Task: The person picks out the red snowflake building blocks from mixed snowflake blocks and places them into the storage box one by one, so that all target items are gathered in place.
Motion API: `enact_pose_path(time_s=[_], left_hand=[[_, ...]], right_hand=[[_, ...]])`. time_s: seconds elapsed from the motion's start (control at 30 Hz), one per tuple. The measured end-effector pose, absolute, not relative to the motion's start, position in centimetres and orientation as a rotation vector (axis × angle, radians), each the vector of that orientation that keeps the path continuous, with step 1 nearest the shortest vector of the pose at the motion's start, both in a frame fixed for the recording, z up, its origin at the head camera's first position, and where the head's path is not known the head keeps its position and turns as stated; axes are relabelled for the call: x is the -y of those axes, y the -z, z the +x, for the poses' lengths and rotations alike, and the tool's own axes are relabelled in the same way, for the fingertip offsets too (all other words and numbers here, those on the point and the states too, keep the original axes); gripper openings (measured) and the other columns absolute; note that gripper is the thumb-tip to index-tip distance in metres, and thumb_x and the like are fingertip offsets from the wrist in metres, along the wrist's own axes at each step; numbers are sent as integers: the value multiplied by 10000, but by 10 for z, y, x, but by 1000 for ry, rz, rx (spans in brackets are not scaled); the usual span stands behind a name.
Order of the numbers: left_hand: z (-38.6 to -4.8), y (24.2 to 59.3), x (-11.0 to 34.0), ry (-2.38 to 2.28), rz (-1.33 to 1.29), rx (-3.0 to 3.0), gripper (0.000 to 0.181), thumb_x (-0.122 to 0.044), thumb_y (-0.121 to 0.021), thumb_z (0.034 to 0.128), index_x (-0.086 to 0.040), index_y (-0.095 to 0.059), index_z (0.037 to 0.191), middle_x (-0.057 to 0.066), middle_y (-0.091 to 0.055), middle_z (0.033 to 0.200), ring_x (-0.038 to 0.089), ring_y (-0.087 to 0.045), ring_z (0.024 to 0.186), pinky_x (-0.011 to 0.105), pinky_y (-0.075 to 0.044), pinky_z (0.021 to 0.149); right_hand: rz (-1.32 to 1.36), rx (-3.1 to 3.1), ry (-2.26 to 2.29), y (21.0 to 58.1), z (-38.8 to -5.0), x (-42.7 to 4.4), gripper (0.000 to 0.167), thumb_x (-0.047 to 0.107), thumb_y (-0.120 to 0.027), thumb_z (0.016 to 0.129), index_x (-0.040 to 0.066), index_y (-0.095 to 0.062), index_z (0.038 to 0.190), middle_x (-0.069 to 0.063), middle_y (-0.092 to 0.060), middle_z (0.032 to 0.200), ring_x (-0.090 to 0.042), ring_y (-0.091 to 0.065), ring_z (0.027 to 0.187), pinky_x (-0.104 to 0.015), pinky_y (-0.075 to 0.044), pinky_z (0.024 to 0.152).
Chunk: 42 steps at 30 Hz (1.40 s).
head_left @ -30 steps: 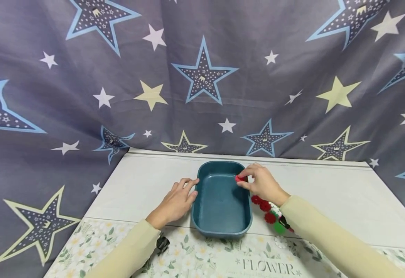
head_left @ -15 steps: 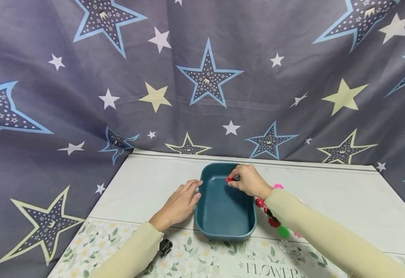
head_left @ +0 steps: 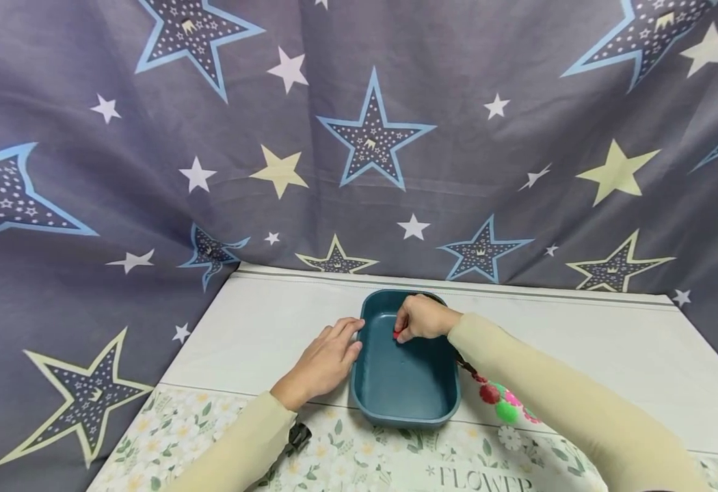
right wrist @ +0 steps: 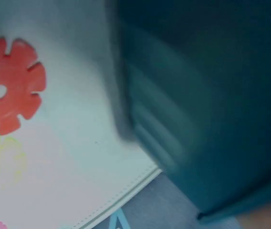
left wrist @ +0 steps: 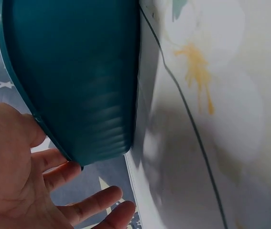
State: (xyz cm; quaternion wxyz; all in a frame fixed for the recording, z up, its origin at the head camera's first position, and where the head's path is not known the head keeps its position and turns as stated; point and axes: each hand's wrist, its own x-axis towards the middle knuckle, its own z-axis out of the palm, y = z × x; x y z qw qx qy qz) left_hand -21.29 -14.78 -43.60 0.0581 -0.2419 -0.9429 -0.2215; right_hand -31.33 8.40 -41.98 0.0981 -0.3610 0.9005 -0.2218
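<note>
A dark teal rectangular bin (head_left: pixel 405 383) stands on the table. The right hand (head_left: pixel 423 317) reaches over its far right part and pinches a small red piece (head_left: pixel 398 335) between thumb and fingers, inside the rim. At the bin's left rim, the left hand (head_left: pixel 325 359) rests with fingers spread and relaxed. In the left wrist view the left hand's (left wrist: pixel 44 176) thumb and some fingers touch the rim of the bin (left wrist: pixel 78 86). The right wrist view shows the bin's side (right wrist: pixel 207 105); only a blurred bit of the right hand (right wrist: pixel 266 217) shows there.
Red, pink and green notched discs (head_left: pixel 507 411) lie right of the bin, partly under the right sleeve. Red discs (right wrist: pixel 11 86) also show in the right wrist view. A black object (head_left: pixel 299 436) is by the left sleeve. A star-patterned curtain (head_left: pixel 359 205) hangs behind.
The right hand has moved left and down into the bin with the red piece, from near the right rim. The left hand has stayed at the left rim. The head view has shifted slightly.
</note>
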Motion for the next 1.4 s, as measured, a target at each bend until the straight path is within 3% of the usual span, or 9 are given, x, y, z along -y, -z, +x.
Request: enact_pose_path(time_s=[0.27,0.77,1.13,1.4], left_hand=[[-213,434,145,689,-737,2858,416,-237,-450,1013,-84,-453,1400,48,-415,1394,324,-433,1225,489,-328,1020],[-214,436,148,684,-744,2843,408,-225,-459,1009,-76,-464,1389,59,-421,1386,315,-448,1212,462,-289,1058],[-214,434,147,662,-747,2859,410,-228,-446,1014,-77,-455,1395,63,-414,1391,309,-435,1231,468,-269,1069],[-215,435,147,661,-739,2871,410,-230,-447,1014,-78,-453,1395,64,-406,1397,311,-428,1238,476,-259,1073]], right_hand=[[-1033,-2696,581,431,-321,-84,139,204,-837,726,162,-741,817,81,-634,810,-49,-566,688,-241,-489,669],[-1092,-2648,520,418,-303,-94,274,112,-828,723,49,-736,973,-32,-649,962,-101,-581,739,-266,-496,688],[-1012,-2603,462,418,-301,-90,491,161,-811,758,151,-655,1223,-45,-611,1193,-203,-594,934,-327,-495,751],[-999,-2582,532,417,-299,-91,521,176,-806,764,140,-630,1254,-84,-588,1226,-236,-599,972,-353,-501,774]])
